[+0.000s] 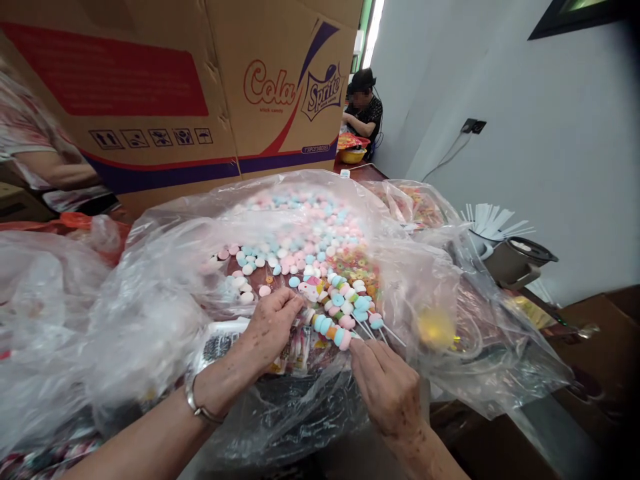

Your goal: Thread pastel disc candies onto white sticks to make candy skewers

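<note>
A candy skewer (329,329) of pink, blue and orange sweets stretches between my two hands. My left hand (273,327) pinches its upper left end, where something small between the fingertips is hidden. At the lower right end, my right hand (385,377) is closed around the stick. Just beyond lie several finished candy skewers (350,300) with white sticks pointing toward me. Loose pink, blue and white candies (300,247) are heaped behind them, partly under clear plastic. Small ring-shaped gummies (357,263) sit to the right of that heap.
A large cardboard box (225,87) stands behind the heap. Clear plastic bags (145,313) crowd the left. White paper strips (493,220) and a dark lidded jug (517,260) are at right. A co-worker (367,110) sits at the back; another person's arm (55,167) shows at left.
</note>
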Tool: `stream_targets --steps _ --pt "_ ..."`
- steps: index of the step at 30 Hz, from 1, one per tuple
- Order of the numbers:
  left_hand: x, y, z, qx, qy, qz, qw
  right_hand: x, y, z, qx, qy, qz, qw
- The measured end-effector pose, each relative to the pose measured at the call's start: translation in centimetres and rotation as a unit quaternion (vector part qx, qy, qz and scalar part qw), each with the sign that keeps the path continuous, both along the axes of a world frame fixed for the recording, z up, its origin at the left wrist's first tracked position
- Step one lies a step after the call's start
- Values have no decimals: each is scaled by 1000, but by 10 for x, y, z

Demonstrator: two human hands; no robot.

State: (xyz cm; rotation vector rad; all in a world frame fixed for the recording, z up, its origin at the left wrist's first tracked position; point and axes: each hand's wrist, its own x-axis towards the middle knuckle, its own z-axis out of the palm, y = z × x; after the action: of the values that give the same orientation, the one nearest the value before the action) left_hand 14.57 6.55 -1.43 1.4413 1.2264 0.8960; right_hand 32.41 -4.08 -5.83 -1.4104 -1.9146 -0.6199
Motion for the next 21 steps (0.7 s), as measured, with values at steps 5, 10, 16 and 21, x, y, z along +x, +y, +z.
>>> stream_targets --steps 5,10,16,21 --pt "1 -4 -3 18 -6 28 999 -5 -2 0 12 -2 -10 1000" --pt "2 -9 0 54 16 35 998 -12 -3 0 18 6 -19 1000" --pt "6 -16 6 139 74 45 986 -23 3 4 25 10 -39 999" --pt "7 -20 0 149 82 66 983 -33 9 5 25 12 -54 998"
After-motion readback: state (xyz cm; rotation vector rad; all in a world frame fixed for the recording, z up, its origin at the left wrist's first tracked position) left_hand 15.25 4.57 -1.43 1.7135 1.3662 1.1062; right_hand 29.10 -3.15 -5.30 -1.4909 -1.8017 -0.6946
